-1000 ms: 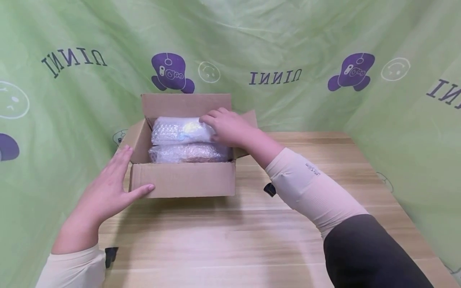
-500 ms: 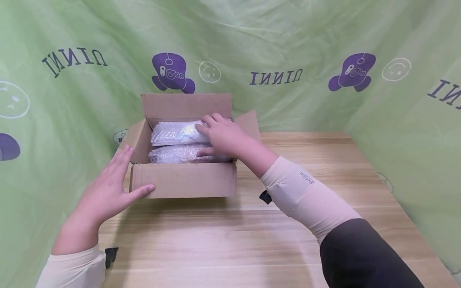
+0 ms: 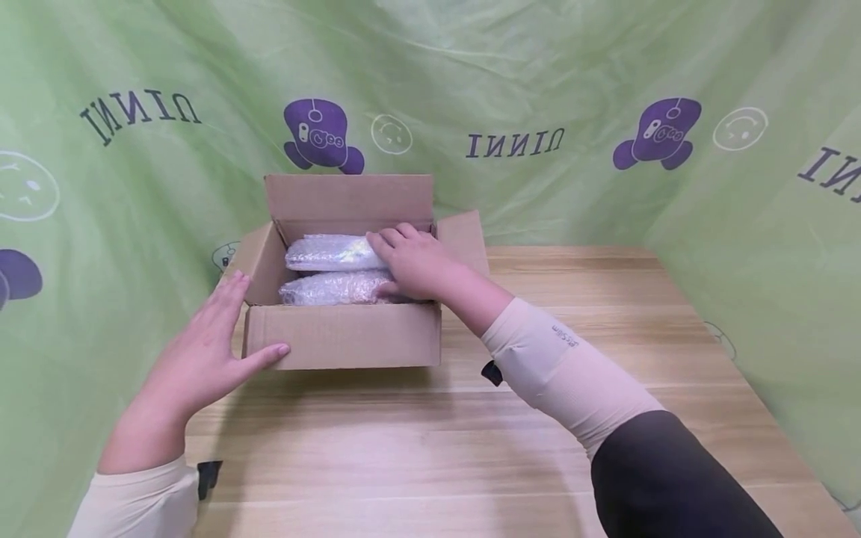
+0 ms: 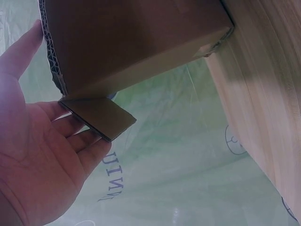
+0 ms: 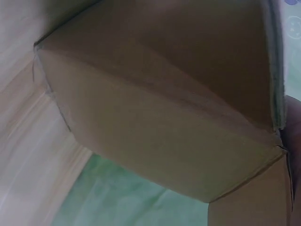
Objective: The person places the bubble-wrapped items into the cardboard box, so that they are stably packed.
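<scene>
An open cardboard box (image 3: 343, 336) holds two bubble-wrapped packages. The far package (image 3: 323, 252) sits slightly higher than the near package (image 3: 329, 288). My right hand (image 3: 420, 261) reaches in from the right and grips the far package at its right end, fingers over the top and thumb toward the near package. My left hand (image 3: 202, 351) steadies the box's left side, thumb against the front panel. In the left wrist view, its extended fingers (image 4: 94, 149) lie along a side flap (image 4: 101, 115). Only a sliver of the right hand shows in the right wrist view.
The box stands on a wooden table (image 3: 511, 448), toward the back left. The back flap (image 3: 350, 198) stands upright and the right flap (image 3: 464, 239) leans outward. A green printed cloth (image 3: 538, 67) hangs behind and on both sides.
The far package has settled lower in the box and shifted slightly right. My right hand has moved a little down and nearer, its thumb now lower. The left hand stays put.
</scene>
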A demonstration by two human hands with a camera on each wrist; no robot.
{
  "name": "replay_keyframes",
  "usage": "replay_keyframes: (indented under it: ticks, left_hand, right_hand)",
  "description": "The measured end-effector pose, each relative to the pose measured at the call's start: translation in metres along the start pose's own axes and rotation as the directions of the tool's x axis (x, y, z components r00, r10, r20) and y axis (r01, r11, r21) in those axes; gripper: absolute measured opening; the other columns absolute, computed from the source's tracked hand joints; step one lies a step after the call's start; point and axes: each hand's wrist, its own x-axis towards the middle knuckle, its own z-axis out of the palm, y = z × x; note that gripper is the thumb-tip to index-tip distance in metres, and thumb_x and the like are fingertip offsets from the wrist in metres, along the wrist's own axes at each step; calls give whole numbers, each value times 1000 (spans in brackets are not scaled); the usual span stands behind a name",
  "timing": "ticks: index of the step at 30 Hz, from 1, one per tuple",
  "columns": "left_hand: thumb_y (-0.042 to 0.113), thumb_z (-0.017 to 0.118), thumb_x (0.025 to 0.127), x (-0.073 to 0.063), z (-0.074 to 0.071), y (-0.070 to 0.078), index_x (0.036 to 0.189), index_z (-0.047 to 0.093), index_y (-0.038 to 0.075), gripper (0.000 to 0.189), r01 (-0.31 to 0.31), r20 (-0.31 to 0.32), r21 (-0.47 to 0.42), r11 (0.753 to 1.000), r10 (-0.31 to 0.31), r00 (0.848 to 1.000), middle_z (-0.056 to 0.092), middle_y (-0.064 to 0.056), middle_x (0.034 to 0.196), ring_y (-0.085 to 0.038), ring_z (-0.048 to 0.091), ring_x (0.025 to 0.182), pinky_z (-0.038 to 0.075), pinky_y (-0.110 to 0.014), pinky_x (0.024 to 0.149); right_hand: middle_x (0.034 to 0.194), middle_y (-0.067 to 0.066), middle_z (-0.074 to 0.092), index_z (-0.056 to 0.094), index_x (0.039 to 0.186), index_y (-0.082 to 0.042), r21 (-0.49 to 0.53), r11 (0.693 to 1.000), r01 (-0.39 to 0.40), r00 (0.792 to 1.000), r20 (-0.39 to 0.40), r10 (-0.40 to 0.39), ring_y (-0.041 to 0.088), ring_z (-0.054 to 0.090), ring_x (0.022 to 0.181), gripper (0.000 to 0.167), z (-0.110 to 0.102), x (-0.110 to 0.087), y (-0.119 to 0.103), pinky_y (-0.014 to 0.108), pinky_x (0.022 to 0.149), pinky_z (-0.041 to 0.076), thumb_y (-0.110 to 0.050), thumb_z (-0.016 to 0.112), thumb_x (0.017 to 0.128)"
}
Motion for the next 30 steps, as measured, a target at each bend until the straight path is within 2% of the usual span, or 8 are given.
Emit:
replay_keyframes:
  ticks: [4,7,15,19,22,25,30]
  left_hand:
    - [61,67,83,0,2,0,159,-1,19,110,3,7,-7,1000,-3,1000,-1,-4,166,-32,5,153,16,-63,117]
    - [60,68,83,0,2,0,159,0,18,111,0,0,-12,1000,0,1000,0,-4,166,-32,6,153,16,-63,117]
    - [59,70,83,0,-2,-1,159,1,17,111,-2,-1,-14,1000,2,1000,0,-5,166,-34,6,152,15,-63,117]
    - [59,69,83,2,-2,-1,159,1,17,111,-10,16,-21,1000,11,1000,-1,-4,166,-34,5,152,14,-62,118]
    - [58,68,85,4,-3,-2,159,2,18,108,-12,30,-44,999,13,999,-2,-2,166,-32,2,153,12,-62,119]
    - [53,63,91,6,-7,-3,160,5,16,97,-10,27,-76,997,12,1000,0,-4,166,-30,1,153,9,-60,120]
    - [44,51,100,6,-14,6,159,12,9,79,-21,-64,-59,998,18,998,7,-13,165,-33,1,153,0,-50,124]
  right_hand:
    - [148,11,38,40,146,-11,18,1000,22,998,-52,-21,30,36,135,83,-1,-3,1,44,112,37,-62,64,85]
    - [143,9,42,46,142,-11,17,998,56,997,-49,-56,28,40,131,73,-1,-3,1,42,111,39,-57,64,89]
    - [145,10,42,43,145,-10,-12,997,76,997,5,-76,28,41,132,69,1,0,0,40,114,37,-54,58,94]
    - [150,12,39,38,150,-10,59,997,50,999,8,-50,30,37,137,74,-2,-5,4,43,116,33,-54,58,93]
    - [156,12,34,31,154,-11,141,990,25,998,-52,-17,30,31,143,80,-10,-15,12,45,120,28,-56,57,93]
    - [160,10,28,26,156,-15,220,975,0,988,-152,35,29,25,147,84,-24,-34,22,47,122,21,-59,56,92]
    - [163,5,22,24,157,-21,323,946,-23,947,-295,124,27,19,150,83,-34,-77,41,50,123,16,-60,57,91]
